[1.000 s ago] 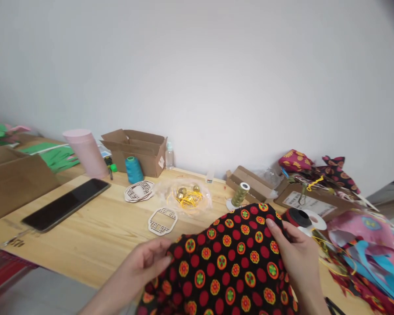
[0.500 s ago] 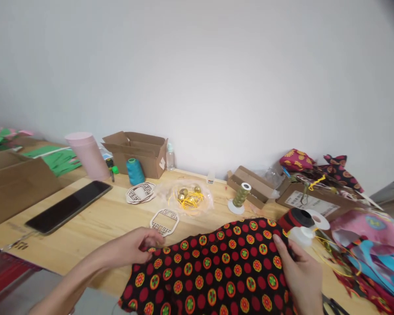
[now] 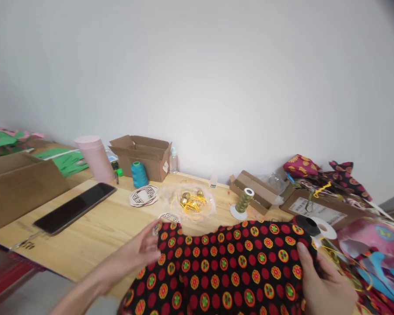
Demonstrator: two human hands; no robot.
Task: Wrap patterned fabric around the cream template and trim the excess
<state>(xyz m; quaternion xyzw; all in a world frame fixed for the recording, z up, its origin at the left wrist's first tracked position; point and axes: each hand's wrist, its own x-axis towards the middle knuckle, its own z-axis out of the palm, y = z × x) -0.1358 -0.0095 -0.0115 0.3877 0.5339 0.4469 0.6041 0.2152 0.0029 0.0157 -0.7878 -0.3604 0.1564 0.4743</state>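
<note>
A black cloth (image 3: 230, 271) printed with red dots and orange-green flower circles spreads across the lower middle of the view. My left hand (image 3: 141, 251) grips its upper left part, thumb in front and fingers partly behind the fabric. At the right edge, my right hand (image 3: 328, 280) pinches the cloth with its thumb on the front; its other fingers are mostly hidden. Just beyond the cloth's upper left edge, a cut-out wooden frame (image 3: 169, 217) is mostly covered. Behind it lies a clear plastic bag (image 3: 208, 210) with gold bells (image 3: 186, 196) and yellow cords (image 3: 194, 205).
A phone (image 3: 75, 208) lies at the left, near a cardboard box (image 3: 26, 188). Toward the wall stand a pink cylinder (image 3: 96, 159), a blue thread cone (image 3: 139, 175) and an open carton (image 3: 147, 162). A green thread spool (image 3: 244, 201) and heaped fabrics (image 3: 371, 236) are on the right.
The cloth's upper left part has been raised and now covers most of the wooden frame. My right hand has shifted right with its edge. The whole view has shifted slightly.
</note>
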